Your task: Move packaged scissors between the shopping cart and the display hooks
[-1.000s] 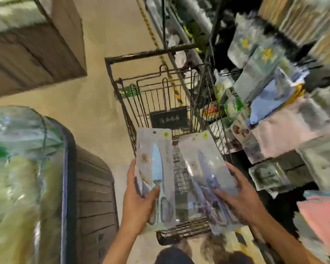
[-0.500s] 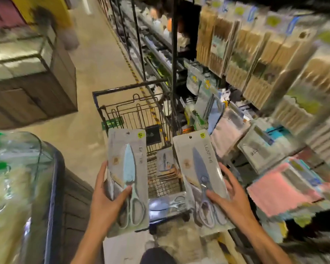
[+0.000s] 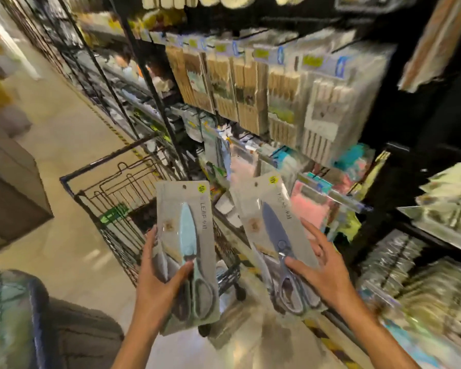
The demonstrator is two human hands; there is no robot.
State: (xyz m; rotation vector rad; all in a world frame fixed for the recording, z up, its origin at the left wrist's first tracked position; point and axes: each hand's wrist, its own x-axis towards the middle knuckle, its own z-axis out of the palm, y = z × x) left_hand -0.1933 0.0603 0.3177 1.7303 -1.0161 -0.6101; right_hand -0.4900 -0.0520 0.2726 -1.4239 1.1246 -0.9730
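Packs of scissors are up off the shopping cart (image 3: 112, 198) and facing the shelving: the left hand (image 3: 160, 283) pinches the pale-blue scissors pack (image 3: 188, 243), thumb across its front and fingers behind, above the cart's near end. To its right, the right hand (image 3: 322, 275) holds the dark-blue scissors pack (image 3: 276, 235) the same way, thumb on the front, with its fingers spread behind it. Judging by this, the carry to the display hooks (image 3: 250, 147) is in hand, and next each pack's punched hole must be lined up with a free hook, though blur hides which hook is free.
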